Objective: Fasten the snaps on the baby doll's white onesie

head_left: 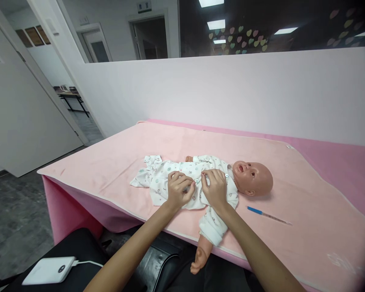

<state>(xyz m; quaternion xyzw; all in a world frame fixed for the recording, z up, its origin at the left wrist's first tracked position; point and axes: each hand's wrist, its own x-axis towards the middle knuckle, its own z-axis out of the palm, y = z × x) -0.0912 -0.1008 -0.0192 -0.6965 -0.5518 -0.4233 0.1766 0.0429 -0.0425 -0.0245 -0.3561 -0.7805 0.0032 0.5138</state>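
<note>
A baby doll (255,178) lies on its back, head to the right, in a white printed romper (164,182). My left hand (180,190) rests at the middle of the romper's front, fingers curled and thumb against the forefinger, pinching the cloth. Just right of it, on the doll's chest, my right hand (215,188) has its fingers bent and its tips on the romper's front edge. Small round snaps (227,175) show beside the hands. One doll arm (202,253) hangs over the near table edge. The fabric under my fingertips is mostly hidden.
A pink blanket (109,162) covers the table. A thin clear stick with a blue end (269,215), perhaps a thermometer or pen, lies right of the doll. A white power bank (50,270) with a cable sits at lower left. A white wall (231,93) stands behind.
</note>
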